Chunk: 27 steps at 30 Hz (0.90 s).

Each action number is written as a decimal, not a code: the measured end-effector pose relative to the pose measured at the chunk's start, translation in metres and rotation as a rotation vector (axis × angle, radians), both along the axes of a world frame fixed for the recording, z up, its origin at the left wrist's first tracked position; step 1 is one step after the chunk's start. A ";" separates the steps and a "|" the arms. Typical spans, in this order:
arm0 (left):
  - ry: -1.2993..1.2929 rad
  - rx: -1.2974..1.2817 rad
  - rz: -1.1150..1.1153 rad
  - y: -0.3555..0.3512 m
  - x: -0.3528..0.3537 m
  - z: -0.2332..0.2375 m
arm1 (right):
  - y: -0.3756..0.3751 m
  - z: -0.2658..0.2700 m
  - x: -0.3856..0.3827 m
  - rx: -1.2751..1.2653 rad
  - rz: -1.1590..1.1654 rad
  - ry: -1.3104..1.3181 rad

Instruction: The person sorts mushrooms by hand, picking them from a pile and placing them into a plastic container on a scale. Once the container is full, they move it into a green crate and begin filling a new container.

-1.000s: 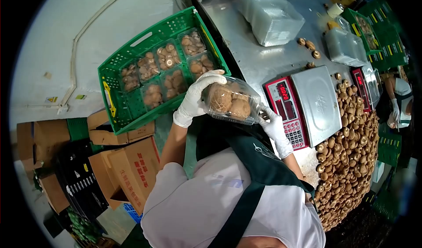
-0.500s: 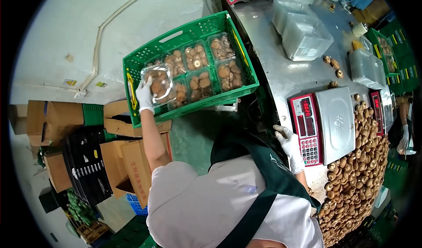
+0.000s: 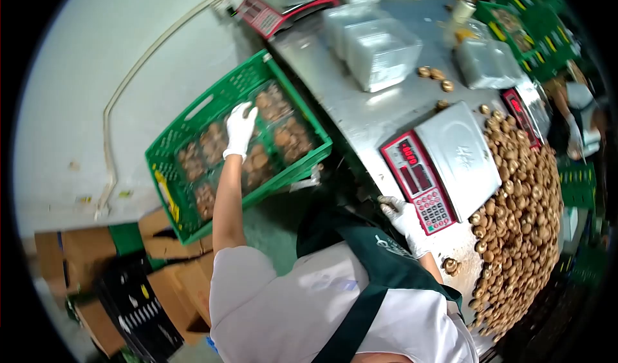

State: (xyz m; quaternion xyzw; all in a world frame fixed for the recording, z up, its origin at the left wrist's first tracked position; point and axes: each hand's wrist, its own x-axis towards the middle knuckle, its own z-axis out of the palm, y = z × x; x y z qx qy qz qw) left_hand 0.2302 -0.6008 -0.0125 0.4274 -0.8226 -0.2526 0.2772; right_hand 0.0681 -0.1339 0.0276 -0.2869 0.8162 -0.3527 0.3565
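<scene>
My left hand (image 3: 241, 130), in a white glove, reaches over a green plastic crate (image 3: 168, 212). Its fingers are apart and rest on or just above the clear punnets inside; the contact is blurred. Brown mushrooms fill these punnets (image 3: 293, 139), which sit side by side in rows. My right hand (image 3: 408, 226), also gloved, lies at the metal table's edge with fingers extended and nothing visible in it. Beside it stands a red digital scale (image 3: 418, 184) with a bare silver weighing plate (image 3: 458, 160).
Loose mushrooms (image 3: 515, 234) are heaped on the right of the table (image 3: 335, 83). Stacked clear punnets (image 3: 380, 51) and a second scale (image 3: 273, 15) stand farther back. Cardboard boxes (image 3: 183, 286) and a black crate (image 3: 138, 308) are at lower left. Another person's gloved hand (image 3: 575, 141) shows far right.
My left hand has let go of the mushroom punnet at the crate's left end and moved right over other punnets. My right hand stays by the scale. The view has turned.
</scene>
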 end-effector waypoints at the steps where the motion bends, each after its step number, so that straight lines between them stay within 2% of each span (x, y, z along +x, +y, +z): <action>1: 0.086 -0.014 -0.112 0.013 -0.044 0.021 | 0.003 0.001 0.000 0.006 -0.004 0.026; 4: 0.331 -0.134 -0.402 0.070 -0.158 0.092 | 0.015 0.002 0.002 -0.010 -0.090 0.026; 6: 0.439 -0.248 -0.602 0.095 -0.217 0.114 | 0.026 0.000 0.004 0.050 -0.158 0.036; 9: 0.171 -0.488 -0.732 0.114 -0.281 0.127 | 0.044 0.008 0.010 0.021 -0.291 0.033; 12: -0.327 -0.245 -0.776 0.110 -0.315 0.134 | 0.072 -0.003 0.021 -0.134 -0.400 0.066; 13: -0.255 -0.193 -0.849 0.097 -0.326 0.123 | 0.079 0.006 0.022 -0.017 -0.406 0.061; 14: -0.271 -0.299 -0.892 0.075 -0.342 0.108 | 0.089 -0.001 0.026 -0.011 -0.460 0.080; 16: -0.247 -0.305 -0.984 0.062 -0.349 0.115 | 0.105 -0.015 0.037 0.011 -0.575 0.050; 17: -0.188 -0.224 -1.052 0.046 -0.358 0.108 | 0.110 -0.019 0.041 0.051 -0.616 0.046; 19: -0.323 0.138 -0.960 0.053 -0.357 0.131 | 0.121 -0.024 0.050 -0.001 -0.685 0.031; 20: -0.288 0.298 -0.886 0.038 -0.368 0.118 | 0.126 -0.020 0.053 0.023 -0.697 0.032; 21: -0.250 0.288 -0.826 0.029 -0.376 0.113 | 0.130 -0.020 0.056 0.063 -0.709 0.036; 22: -0.154 0.519 -0.759 0.006 -0.391 0.100 | 0.135 -0.018 0.059 0.068 -0.727 0.029; 23: -0.123 0.487 -0.679 -0.008 -0.402 0.103 | 0.140 -0.016 0.061 0.069 -0.737 0.022; 25: -0.325 -1.057 -0.556 -0.074 -0.426 0.109 | 0.151 -0.020 0.067 0.056 -0.775 0.019; 27: 0.017 -0.544 -0.362 0.050 -0.366 0.208 | 0.165 -0.016 0.070 0.092 -0.820 0.009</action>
